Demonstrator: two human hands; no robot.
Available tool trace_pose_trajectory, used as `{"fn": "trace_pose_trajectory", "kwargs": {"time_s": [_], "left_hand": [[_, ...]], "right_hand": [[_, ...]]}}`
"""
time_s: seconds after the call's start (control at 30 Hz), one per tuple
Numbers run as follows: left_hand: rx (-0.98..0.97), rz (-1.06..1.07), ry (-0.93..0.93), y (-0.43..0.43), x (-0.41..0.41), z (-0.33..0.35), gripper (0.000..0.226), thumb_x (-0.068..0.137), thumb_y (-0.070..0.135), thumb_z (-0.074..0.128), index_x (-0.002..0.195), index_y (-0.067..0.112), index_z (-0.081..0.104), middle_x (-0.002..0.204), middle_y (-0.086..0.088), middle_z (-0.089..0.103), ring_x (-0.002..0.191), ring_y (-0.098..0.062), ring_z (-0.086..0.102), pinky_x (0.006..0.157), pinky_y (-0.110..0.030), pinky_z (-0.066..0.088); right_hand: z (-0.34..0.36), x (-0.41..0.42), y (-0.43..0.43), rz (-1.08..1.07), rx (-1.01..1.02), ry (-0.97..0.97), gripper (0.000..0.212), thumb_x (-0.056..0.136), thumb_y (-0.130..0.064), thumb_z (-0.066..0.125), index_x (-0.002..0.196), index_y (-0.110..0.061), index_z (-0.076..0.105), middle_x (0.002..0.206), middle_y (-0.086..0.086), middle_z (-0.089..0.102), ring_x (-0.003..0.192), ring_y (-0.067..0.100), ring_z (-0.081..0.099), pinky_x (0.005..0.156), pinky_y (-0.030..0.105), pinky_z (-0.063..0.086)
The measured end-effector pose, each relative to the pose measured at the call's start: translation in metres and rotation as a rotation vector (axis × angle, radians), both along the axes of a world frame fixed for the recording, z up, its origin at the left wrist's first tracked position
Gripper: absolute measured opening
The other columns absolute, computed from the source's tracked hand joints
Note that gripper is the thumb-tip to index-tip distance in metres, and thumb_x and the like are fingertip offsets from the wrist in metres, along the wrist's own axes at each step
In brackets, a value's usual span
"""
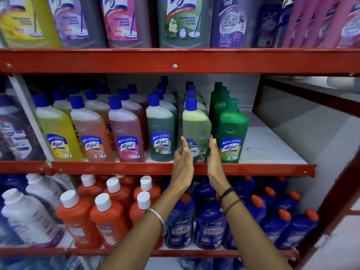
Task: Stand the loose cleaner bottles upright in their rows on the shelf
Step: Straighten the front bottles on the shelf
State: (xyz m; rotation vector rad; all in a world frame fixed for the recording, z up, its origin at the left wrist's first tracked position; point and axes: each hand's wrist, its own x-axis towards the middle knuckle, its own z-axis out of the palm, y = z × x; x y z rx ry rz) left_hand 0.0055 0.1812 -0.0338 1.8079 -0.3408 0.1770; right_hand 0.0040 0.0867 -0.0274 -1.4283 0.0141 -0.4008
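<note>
Two bare hands flank a pale green bottle (196, 127) standing upright at the front edge of the middle shelf (183, 168). The left hand (183, 164) and right hand (214, 162) are held flat and open against its lower sides, fingers straight, with neither grip closed around it. The bottle sits between a dark green bottle (160, 131) and a bright green bottle (231, 131).

"Lizol" on yellow bottle (58, 129); "Bactin" on blue bottle (180, 221).
</note>
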Motion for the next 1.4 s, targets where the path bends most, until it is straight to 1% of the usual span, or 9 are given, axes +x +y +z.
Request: {"fn": "trace_pose_trajectory", "kwargs": {"time_s": [0.23,0.4,0.5,0.6,0.7,0.77,0.87,1.13,1.4], "left_hand": [[0.025,-0.067,0.007,0.007,-0.008,0.003,0.110,0.047,0.094,-0.005,0.143,0.039,-0.002,0.156,-0.007,0.014,0.141,-0.016,0.017,0.104,-0.028,0.014],[-0.195,0.116,-0.104,0.027,-0.011,0.002,0.105,0.058,0.092,0.011,0.144,0.031,0.018,0.155,-0.002,0.005,0.138,-0.008,0.012,0.112,-0.028,0.014],[-0.250,0.179,-0.089,0.047,0.001,0.008,0.096,0.069,0.084,0.017,0.146,0.027,0.008,0.156,-0.003,-0.003,0.140,-0.009,0.009,0.115,-0.030,0.015],[-0.168,0.150,-0.027,0.064,0.018,0.014,0.076,0.082,0.064,0.012,0.145,0.025,-0.003,0.158,-0.006,-0.008,0.145,-0.017,0.003,0.117,-0.034,0.009],[-0.107,0.119,-0.002,0.075,0.032,0.012,0.086,0.076,0.075,0.003,0.145,0.025,-0.008,0.159,-0.004,-0.001,0.145,-0.016,0.000,0.119,-0.039,0.004],[-0.069,0.093,0.019,0.079,0.039,0.010,0.097,0.067,0.084,0.001,0.144,0.028,-0.010,0.158,-0.002,0.000,0.145,-0.017,0.002,0.117,-0.037,0.004],[-0.031,0.089,0.048,0.082,0.039,0.010,0.081,0.075,0.076,0.000,0.143,0.033,-0.012,0.159,-0.006,0.000,0.145,-0.022,0.003,0.115,-0.036,0.005],[0.028,0.045,0.070,0.092,0.024,0.010,0.072,0.077,0.071,0.002,0.140,0.041,-0.016,0.158,-0.014,0.003,0.145,-0.027,0.010,0.118,-0.050,0.014],[0.095,-0.019,0.075,0.099,0.013,0.008,0.103,0.047,0.095,0.000,0.134,0.046,-0.025,0.159,-0.010,-0.005,0.145,-0.027,0.006,0.117,-0.054,0.014]], "right_hand": [[-0.005,0.003,0.009,-0.049,-0.014,-0.003,0.063,0.093,-0.056,0.021,0.148,-0.028,0.017,0.159,-0.003,0.019,0.143,0.010,0.020,0.120,0.038,0.017],[-0.017,-0.029,0.052,-0.424,-0.182,-0.245,0.054,0.093,-0.047,0.024,0.135,-0.019,0.042,0.137,-0.004,0.039,0.127,0.002,0.035,0.106,0.015,0.027],[-0.014,-0.024,0.076,-0.168,-0.322,-0.277,0.057,0.092,-0.052,0.022,0.136,-0.021,0.041,0.136,-0.011,0.040,0.126,-0.016,0.028,0.103,0.004,0.018],[-0.006,0.000,0.091,0.016,-0.365,-0.066,0.059,0.096,-0.048,0.019,0.147,-0.020,0.018,0.157,-0.003,0.019,0.140,-0.002,0.012,0.115,0.019,0.008],[0.000,0.018,0.097,0.044,-0.334,0.059,0.064,0.095,-0.050,0.015,0.149,-0.019,0.005,0.160,-0.002,0.005,0.146,0.009,0.004,0.118,0.028,0.002],[0.003,0.026,0.099,0.042,-0.299,0.087,0.065,0.094,-0.054,0.014,0.149,-0.021,0.004,0.161,-0.001,0.005,0.146,0.010,0.005,0.120,0.032,0.004],[0.006,0.028,0.101,0.027,-0.257,0.098,0.063,0.095,-0.052,0.013,0.149,-0.020,0.006,0.160,-0.001,0.007,0.147,0.011,0.006,0.122,0.036,0.006],[0.001,0.009,0.102,0.020,-0.207,0.063,0.059,0.096,-0.047,0.015,0.149,-0.020,0.010,0.160,-0.003,0.008,0.143,0.004,0.006,0.117,0.027,0.006],[0.004,0.002,0.104,0.024,-0.190,0.088,0.067,0.092,-0.058,0.017,0.149,-0.021,0.016,0.159,-0.001,0.014,0.146,0.013,0.012,0.121,0.036,0.009]]}}
